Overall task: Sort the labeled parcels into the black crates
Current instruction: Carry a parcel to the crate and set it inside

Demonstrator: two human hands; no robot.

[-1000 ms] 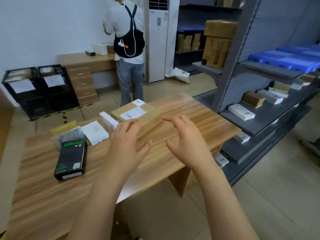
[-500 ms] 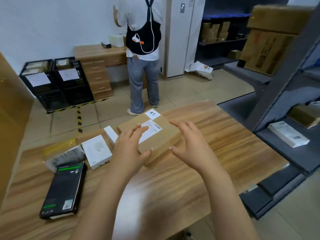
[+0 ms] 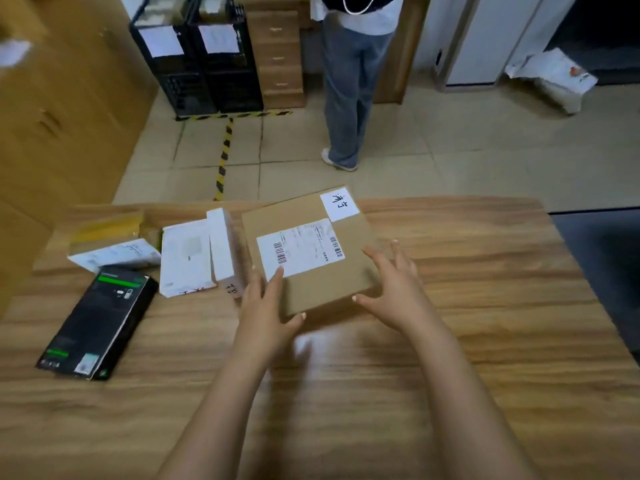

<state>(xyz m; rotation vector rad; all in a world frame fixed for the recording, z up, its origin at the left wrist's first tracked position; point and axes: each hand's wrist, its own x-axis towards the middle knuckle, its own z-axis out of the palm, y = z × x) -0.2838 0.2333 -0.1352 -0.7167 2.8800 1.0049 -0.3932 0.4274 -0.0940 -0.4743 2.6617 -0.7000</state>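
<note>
A brown cardboard parcel (image 3: 311, 289) with a barcode shipping label (image 3: 299, 249) and a handwritten sticker (image 3: 339, 204) lies flat on a wooden table (image 3: 467, 341). The left hand (image 3: 265, 306), fingers spread, rests on the parcel's near left corner. The right hand (image 3: 394, 285), also spread, is at its near right edge, contact unclear. White boxes (image 3: 187, 258) and a black-and-green box (image 3: 97, 320) lie left of the parcel. Two black crates (image 3: 197, 74) stand on the floor beyond it.

Brown parcel (image 3: 322, 285) — left hand (image 3: 266, 306), right hand (image 3: 394, 289) alongside; black crates (image 3: 197, 74) beyond
</note>
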